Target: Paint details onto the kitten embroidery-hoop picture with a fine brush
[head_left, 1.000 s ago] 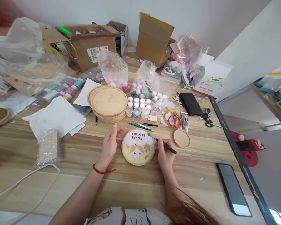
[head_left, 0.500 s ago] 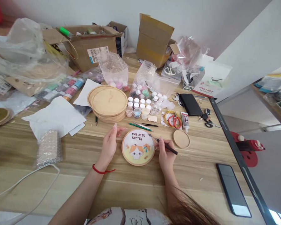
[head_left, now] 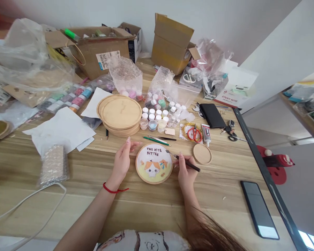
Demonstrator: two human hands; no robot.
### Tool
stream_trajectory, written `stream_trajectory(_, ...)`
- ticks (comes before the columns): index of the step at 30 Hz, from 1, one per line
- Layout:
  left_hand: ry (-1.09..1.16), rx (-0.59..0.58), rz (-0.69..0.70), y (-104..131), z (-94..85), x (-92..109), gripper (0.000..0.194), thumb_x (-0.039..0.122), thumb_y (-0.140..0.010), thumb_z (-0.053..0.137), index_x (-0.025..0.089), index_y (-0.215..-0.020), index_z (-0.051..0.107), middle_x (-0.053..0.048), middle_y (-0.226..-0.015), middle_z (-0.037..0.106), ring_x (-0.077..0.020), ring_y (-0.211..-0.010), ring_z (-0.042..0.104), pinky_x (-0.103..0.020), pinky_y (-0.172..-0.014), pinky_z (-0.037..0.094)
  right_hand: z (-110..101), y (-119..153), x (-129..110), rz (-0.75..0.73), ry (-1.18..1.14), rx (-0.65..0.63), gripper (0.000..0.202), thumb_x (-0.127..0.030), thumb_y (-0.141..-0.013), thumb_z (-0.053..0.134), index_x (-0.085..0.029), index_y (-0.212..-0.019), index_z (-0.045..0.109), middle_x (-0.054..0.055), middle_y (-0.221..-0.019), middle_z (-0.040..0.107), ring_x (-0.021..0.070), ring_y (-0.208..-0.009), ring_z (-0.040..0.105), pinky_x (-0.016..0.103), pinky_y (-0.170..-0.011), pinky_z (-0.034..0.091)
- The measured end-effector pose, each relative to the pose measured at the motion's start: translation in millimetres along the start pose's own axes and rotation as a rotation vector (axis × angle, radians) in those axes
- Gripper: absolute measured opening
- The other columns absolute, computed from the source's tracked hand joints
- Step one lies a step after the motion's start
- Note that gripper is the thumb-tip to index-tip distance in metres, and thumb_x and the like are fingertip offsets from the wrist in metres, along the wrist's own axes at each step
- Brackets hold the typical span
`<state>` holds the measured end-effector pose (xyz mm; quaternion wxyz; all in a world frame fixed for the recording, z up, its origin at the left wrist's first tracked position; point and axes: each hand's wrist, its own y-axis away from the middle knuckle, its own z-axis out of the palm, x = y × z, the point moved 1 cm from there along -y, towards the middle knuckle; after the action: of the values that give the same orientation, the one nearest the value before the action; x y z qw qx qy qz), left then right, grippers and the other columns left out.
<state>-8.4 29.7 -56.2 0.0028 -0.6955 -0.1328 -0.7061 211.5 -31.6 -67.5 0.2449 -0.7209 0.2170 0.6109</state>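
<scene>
Right fingers [head_left: 182,163] round dark tool [head_left: 192,166], left fingers [head_left: 126,149] loose near disc rim [head_left: 137,167] (tabletop strip [head_left: 132,170] between)

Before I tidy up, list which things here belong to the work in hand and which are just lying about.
Work in hand, judging by the hands:
round wood-rimmed kitten picture
slim dark-handled tool, held in the right hand

Apparently just lying about:
dark rectangular phone
flat black rectangular case
beige block in clear bubble wrap
</scene>
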Motion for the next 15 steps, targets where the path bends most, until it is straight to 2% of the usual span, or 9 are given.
stream_trajectory(15,-0.001,-0.005,0.001,0.2,-1.3,-1.6,0.061,0.070,-0.086,0.046,0.015,-0.087,0.072,-0.014,-0.104,0.074,-0.0275,-0.104,0.065,-0.039,-0.089,0.049,-0.7,0.2,-5.5,0.033,-0.068,0.043,0.036,-0.052,-0.079,0.070,-0.019,-0.070,0.056,-0.002,-0.052,0.064,0.0139,-0.046,0.057,0.028,-0.051,0.045)
